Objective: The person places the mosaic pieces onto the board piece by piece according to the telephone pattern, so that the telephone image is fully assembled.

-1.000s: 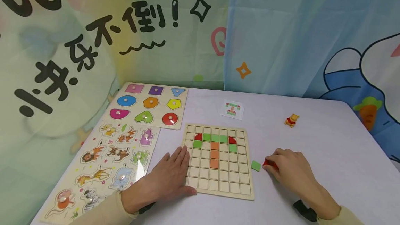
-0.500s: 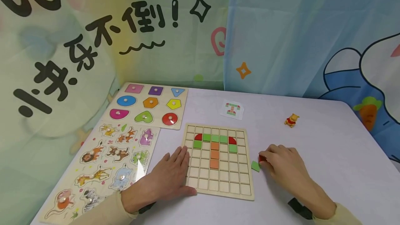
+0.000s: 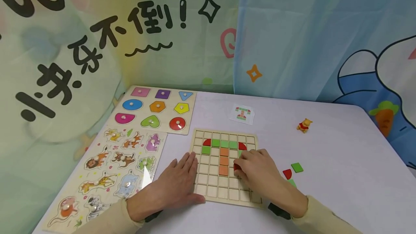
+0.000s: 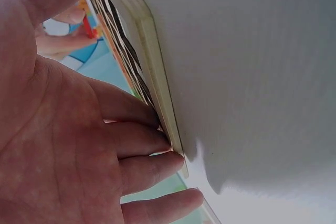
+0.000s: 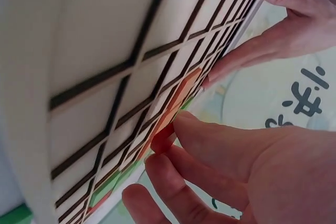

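Observation:
A wooden grid board lies on the table with a T-like pattern of red quarter-round, green square and orange square tiles in its cells. My left hand rests flat along the board's left edge, fingers straight; the left wrist view shows its fingertips against the board's side. Over the right half of the board, my right hand pinches a red tile between thumb and fingers, just right of the orange column. Its exact shape is partly hidden. Right of the board lie a green square tile, a red quarter-round tile and another green tile.
A small pattern card lies behind the board. To the left are a shape puzzle board and an animal puzzle board. A small yellow bear figure stands at the back right. Printed curtains hang behind the table.
My right hand has moved left from the loose tiles onto the board, carrying the red tile. Loose tiles it had hidden are now visible. My left hand has stayed in place.

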Tool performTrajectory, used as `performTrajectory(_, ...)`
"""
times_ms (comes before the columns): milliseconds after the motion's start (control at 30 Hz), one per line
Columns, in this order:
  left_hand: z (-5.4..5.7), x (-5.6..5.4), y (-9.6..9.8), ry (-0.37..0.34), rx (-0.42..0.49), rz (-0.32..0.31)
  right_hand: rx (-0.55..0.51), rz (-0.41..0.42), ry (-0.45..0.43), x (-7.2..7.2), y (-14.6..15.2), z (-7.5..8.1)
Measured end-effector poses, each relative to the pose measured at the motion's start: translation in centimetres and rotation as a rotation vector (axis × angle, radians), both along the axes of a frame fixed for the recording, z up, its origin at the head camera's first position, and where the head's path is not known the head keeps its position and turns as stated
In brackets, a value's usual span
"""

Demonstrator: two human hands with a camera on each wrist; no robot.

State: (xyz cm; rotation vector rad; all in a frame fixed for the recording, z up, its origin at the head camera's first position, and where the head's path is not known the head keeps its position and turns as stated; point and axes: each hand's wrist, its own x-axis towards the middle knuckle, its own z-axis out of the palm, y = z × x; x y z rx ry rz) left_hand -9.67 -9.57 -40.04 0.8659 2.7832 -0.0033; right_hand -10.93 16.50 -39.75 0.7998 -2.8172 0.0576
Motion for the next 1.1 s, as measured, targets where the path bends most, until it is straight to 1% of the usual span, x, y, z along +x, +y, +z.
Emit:
performTrajectory(167,0.1,0.0,0.0,-0.007,0.009,0.004,0.011,0.011,-0.027,-0.1,-0.9,-0.2)
performTrajectory(333,0.1,0.0,0.1,-0.009,0.002,0.006,0.019,0.021,-0.062,-0.1,-1.2,-0.5)
performTrajectory(567,0.2,0.0,0.2,-0.011,-0.009,0.006,0.000,0.032,-0.049,-0.3,-1.0,-1.0)
performTrajectory(867,0.1,0.0,0.2,-0.008,-0.002,0.006,0.007,0.037,-0.036,-0.2,-0.7,-0.9)
performTrajectory(1000,0.1,0.0,0.2,-0.010,0.005,0.006,-0.019,0.047,-0.021,-0.1,-0.3,-0.9)
performTrajectory(1100,0.0,0.0,0.1,-0.009,0.007,0.006,-0.035,0.037,-0.008,0.0,0.4,-0.7)
